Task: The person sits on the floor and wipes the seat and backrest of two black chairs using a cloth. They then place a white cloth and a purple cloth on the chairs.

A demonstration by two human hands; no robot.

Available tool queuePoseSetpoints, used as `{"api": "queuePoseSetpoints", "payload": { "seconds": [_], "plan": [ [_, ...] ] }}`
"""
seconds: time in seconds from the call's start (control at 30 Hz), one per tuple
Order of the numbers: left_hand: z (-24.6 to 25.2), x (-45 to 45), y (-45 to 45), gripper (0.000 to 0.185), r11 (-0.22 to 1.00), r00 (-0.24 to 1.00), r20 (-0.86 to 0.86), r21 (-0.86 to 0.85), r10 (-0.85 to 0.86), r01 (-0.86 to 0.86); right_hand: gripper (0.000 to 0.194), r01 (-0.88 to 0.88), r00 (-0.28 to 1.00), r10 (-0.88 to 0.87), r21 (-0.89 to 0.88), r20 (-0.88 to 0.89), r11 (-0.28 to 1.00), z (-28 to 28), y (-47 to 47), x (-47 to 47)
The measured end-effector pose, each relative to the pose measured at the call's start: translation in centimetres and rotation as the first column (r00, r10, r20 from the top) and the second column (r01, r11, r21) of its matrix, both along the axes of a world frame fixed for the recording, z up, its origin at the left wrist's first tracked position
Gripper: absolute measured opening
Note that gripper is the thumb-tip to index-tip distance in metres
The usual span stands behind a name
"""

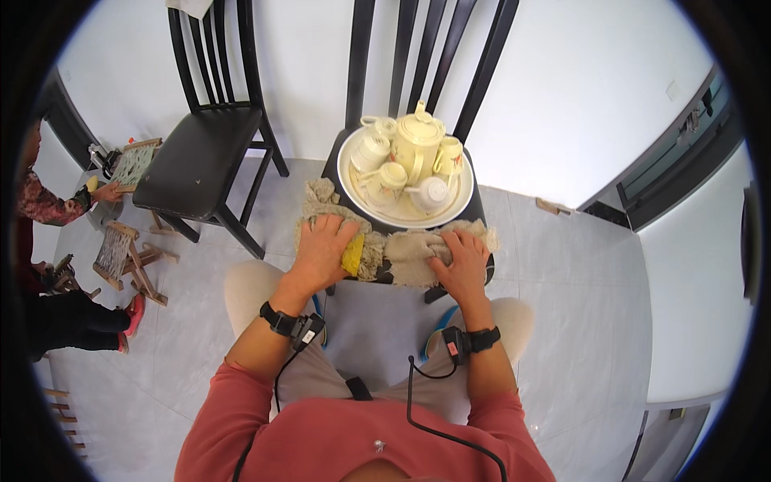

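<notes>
On the seat of a black wooden chair before me stands a round white tray. It holds a cream teapot with a lid and several cups, among them an upturned white cup. My left hand presses on a frayed beige cloth at the seat's left front, its fingertips curled into it. A yellow piece, whose material I cannot tell, shows under the thumb. My right hand holds a second beige cloth at the right front, thumb and fingers on its folds.
A second black chair stands at left. Beyond it are a folding stool with a woven seat and another person, whose hand touches a second woven stool. A white wall rises behind; a wood scrap lies on the floor.
</notes>
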State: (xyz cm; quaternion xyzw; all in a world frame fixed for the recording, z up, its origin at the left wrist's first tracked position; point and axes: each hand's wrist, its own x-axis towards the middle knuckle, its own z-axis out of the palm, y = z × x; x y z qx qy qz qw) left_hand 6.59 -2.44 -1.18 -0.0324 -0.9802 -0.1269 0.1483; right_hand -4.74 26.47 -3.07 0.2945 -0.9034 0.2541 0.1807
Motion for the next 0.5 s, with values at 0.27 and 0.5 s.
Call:
{"api": "queuePoseSetpoints", "payload": {
  "seconds": [0.27,0.5],
  "plan": [
    [0.1,0.2,0.6,0.087,0.997,0.997,0.038,0.001,0.073,-0.073,0.047,0.015,1.0,-0.015,-0.001,-0.007,1.0,-0.3,0.4,-0.1],
    [1.0,0.9,-1.5,0.112,0.988,0.984,0.152,0.135,-0.093,0.072,0.061,-0.023,0.994,0.026,-0.036,0.103,0.999,-0.2,1.3,-0.4]
  ]
}}
